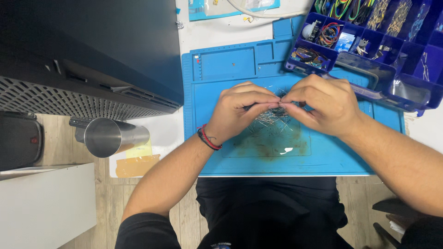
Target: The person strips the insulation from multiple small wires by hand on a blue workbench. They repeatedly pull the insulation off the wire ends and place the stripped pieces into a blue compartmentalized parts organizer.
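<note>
Over the middle of the blue work mat, the left hand and right hand meet, each grip pinched shut on the same bundle of thin wire leads, which fans out silvery and tangled just below the fingertips. A slack pinch could scatter strands across the mat, or the fine legs could bend. The blue parts organizer overlaps the mat's far right corner.

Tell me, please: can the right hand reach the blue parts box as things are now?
Probably yes. The parts box lies open just beyond the right hand, with nothing between them. But both hands pinch a bundle of thin wires over the blue mat, so the right hand must let go first.
</note>
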